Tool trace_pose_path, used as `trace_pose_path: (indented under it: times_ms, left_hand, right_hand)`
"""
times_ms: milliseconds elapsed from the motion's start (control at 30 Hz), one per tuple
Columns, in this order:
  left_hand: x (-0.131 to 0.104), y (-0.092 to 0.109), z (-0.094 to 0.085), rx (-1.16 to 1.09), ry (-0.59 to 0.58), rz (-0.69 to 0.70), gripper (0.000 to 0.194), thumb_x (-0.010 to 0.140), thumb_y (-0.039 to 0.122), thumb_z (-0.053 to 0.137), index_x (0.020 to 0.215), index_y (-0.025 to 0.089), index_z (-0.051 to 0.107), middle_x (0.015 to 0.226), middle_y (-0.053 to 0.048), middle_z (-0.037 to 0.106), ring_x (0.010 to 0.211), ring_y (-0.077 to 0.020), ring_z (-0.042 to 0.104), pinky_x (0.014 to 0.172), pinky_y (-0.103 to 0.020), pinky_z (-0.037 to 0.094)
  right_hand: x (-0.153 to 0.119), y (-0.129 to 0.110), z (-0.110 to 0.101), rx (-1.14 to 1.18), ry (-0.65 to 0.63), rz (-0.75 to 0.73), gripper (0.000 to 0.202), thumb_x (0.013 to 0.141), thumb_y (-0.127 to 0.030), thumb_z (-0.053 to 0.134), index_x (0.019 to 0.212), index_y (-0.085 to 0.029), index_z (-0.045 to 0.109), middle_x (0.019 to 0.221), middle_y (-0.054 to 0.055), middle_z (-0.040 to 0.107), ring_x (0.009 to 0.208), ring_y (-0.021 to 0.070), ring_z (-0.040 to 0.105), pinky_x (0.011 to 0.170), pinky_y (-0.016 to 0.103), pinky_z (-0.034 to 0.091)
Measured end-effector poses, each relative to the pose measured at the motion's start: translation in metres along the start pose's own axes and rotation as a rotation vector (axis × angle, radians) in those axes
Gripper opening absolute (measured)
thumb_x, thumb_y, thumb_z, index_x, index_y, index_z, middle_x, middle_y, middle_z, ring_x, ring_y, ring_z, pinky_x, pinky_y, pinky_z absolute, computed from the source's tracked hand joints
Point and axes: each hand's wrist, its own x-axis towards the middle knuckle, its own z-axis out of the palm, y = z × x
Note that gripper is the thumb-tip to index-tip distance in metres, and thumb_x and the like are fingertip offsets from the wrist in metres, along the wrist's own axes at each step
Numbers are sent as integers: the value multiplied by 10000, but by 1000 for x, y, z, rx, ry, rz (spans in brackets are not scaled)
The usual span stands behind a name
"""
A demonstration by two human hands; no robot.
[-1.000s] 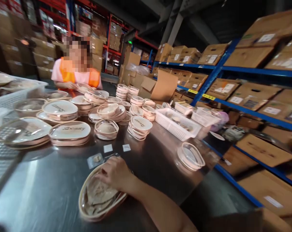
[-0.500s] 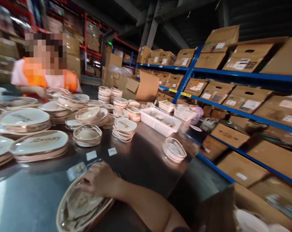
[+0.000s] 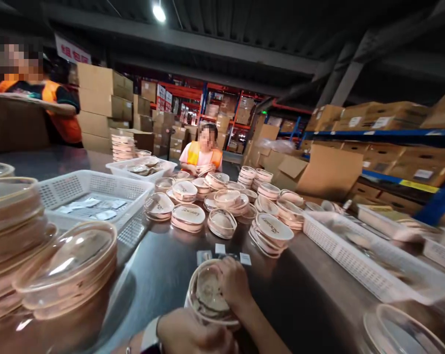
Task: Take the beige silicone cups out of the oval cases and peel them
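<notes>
A clear round plastic case with a pale rim point(image 3: 207, 290) stands close in front of me, with crumpled clear film or a pouch inside. My right hand point(image 3: 237, 281) has curled fingers gripping its right rim, the fingertips reaching over the edge. At the near side, my left hand point(image 3: 196, 332) touches or nearly touches the case; motion smears its fingers, and a white band circles the wrist. Just beyond the case lie a small clear packet point(image 3: 204, 257) and two small white cards, one card point(image 3: 220, 249) farther off and another card point(image 3: 245, 258) to the right.
Stacked pink-rimmed cases point(image 3: 187, 216) spread across the dark metal table point(image 3: 152, 265). White baskets stand left point(image 3: 133, 216) and right point(image 3: 340, 255). More cases point(image 3: 71, 265) crowd the near left. A co-worker point(image 3: 201, 152) sits opposite; another person point(image 3: 60, 105) is far left. Boxes fill shelves behind.
The view has swung left, bringing the left baskets and a second person into sight. My left hand has come into view at the case; my right hand stays at its rim.
</notes>
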Motion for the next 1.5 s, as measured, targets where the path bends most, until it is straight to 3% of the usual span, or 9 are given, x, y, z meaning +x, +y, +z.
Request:
trace_pose_path:
  times_ms: [100,233,333,500,667,800,967,1167,1500]
  left_hand:
    - [16,0,-6,-257,-30,46,268,868,423,587,1046,252,693,1061,-89,724,1081,-266,630,964,-460,496]
    - [31,-3,7,-868,-267,-364,657,828,469,607,1395,194,418,1397,-169,515,1203,-335,559,1030,-499,446]
    - [27,-4,19,-1170,-478,-426,681,817,492,621,1399,204,413,1398,-142,528,1256,-303,521,1067,-450,420]
    - [18,7,13,-984,-460,-187,542,861,420,595,1376,289,489,1367,-79,558,1237,-283,527,1086,-430,386]
    - [13,18,3,-773,-457,-81,460,914,422,495,1368,350,496,1216,-84,625,1034,-258,633,936,-376,504]
    - [10,14,10,-686,-402,-166,447,931,442,442,1365,350,500,1203,-87,624,1079,-272,624,921,-379,515]
    - [11,7,18,-812,-358,-265,462,923,476,451,1350,317,528,1299,-51,612,1199,-268,562,1022,-373,458]
    - [20,2,19,-1045,-414,-400,456,893,490,521,1282,268,601,1320,-32,616,1245,-276,535,1081,-401,415]
    - [26,-1,21,-1299,-483,-444,495,885,478,543,1272,176,606,1298,-60,630,1238,-296,542,1109,-448,371]
  right_hand:
    - [1,5,-5,10,99,70,235,913,-154,513,752,-220,671,717,43,677,719,209,629,635,315,422]
    - [5,5,-9,51,198,123,247,930,-155,476,768,-200,656,775,32,699,749,188,635,687,301,449]
    - [6,1,-14,96,195,98,216,915,-191,513,751,-201,652,716,33,698,695,194,640,662,309,443]
    - [4,-10,-43,-7,-74,80,233,663,-370,815,716,-204,661,695,34,722,663,233,660,633,318,439]
    - [0,-17,-54,-96,-266,14,153,684,-200,730,819,-193,659,784,60,730,714,242,665,649,321,441]
    - [3,-14,-29,-1,-162,-68,188,646,-42,589,738,-201,630,741,26,709,725,207,645,661,302,418]
    - [-1,-18,-5,137,37,-208,232,752,-43,471,622,-208,569,609,3,645,601,152,583,605,280,382]
    - [-4,-23,8,174,136,-240,248,786,-85,431,580,-198,513,555,-10,597,581,138,568,673,292,417]
    - [-8,-24,17,107,224,-266,290,883,-149,383,667,-203,569,641,33,642,669,179,592,638,334,398]
